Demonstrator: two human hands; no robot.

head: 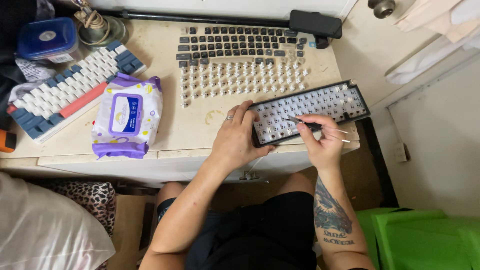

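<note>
Fingers (239, 116) steady keyboard frame (310, 111); right hand (320, 140) pinches wire puller (320, 127).

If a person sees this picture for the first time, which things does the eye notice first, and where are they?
First comes the stripped black keyboard case at the desk's front edge: the left hand steadies its end, and the right hand holds thin tweezers over it. Behind it lie rows of dark keycaps and pale switches. At far left rest a white-and-blue keyboard and a purple wipes pack.
</note>
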